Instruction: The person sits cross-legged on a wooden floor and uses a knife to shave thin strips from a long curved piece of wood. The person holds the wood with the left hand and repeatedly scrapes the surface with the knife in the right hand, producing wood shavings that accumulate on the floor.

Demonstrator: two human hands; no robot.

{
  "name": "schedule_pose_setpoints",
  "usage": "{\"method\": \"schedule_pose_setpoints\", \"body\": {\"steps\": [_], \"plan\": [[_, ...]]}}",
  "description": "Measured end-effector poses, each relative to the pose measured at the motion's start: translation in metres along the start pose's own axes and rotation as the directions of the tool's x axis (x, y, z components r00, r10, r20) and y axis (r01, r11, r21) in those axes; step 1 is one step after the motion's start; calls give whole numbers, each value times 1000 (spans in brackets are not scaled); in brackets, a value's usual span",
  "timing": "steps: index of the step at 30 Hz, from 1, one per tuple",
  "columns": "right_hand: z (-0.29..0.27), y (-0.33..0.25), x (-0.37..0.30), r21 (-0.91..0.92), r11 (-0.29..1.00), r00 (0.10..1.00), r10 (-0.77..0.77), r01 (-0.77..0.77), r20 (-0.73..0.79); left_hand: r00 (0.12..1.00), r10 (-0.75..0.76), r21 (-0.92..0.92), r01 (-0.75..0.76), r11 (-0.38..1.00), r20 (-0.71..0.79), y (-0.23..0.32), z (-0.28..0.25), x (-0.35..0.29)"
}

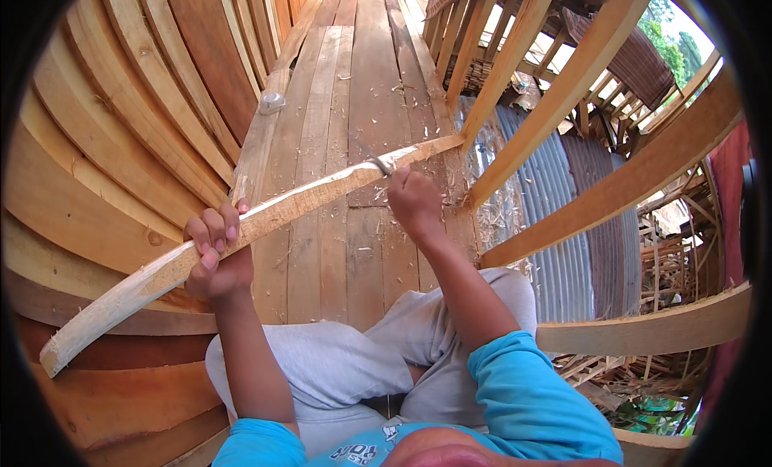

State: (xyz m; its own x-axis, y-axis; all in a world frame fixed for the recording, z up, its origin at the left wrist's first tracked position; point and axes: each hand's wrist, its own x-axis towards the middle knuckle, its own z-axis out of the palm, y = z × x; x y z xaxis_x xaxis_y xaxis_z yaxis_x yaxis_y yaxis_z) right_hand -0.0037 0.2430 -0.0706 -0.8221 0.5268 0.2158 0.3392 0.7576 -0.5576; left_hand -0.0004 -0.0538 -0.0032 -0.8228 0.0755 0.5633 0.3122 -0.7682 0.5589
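Observation:
A long strip of wood (316,195) slants across in front of me, its pale upper edge rough and freshly shaved. My left hand (217,248) is closed round it left of the middle. Its thick near end hangs over to the lower left, and its far end touches the railing's foot on the right. My right hand (416,200) is closed in a fist just below the strip. From it a knife (375,160) with a thin, dark blade crosses the wood's upper edge; its handle is hidden in my fingers.
I sit on a plank floor (330,89) strewn with wood shavings. A plank wall (121,177) rises close on the left, with a small clear object (272,103) near its foot. On the right stand railing slats (563,89), with corrugated metal sheets (555,226) beyond and below them.

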Motion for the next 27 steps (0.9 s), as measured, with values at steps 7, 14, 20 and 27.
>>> {"method": "schedule_pose_setpoints", "body": {"steps": [7,14,20,27], "plan": [[5,5,-1,12,989,987,-144,145,-66,1000,-19,-1,19,1000,4,1,2,1],[14,10,7,-13,1000,992,11,-13,-123,999,8,14,-7,1000,-46,-3,2,4],[10,26,25,-63,993,984,-104,96,-143,1000,3,2,-3,1000,4,-6,-1,4],[11,30,28,-87,984,964,-169,155,-206,997,6,6,-6,1000,-79,-9,-1,-1]]}}
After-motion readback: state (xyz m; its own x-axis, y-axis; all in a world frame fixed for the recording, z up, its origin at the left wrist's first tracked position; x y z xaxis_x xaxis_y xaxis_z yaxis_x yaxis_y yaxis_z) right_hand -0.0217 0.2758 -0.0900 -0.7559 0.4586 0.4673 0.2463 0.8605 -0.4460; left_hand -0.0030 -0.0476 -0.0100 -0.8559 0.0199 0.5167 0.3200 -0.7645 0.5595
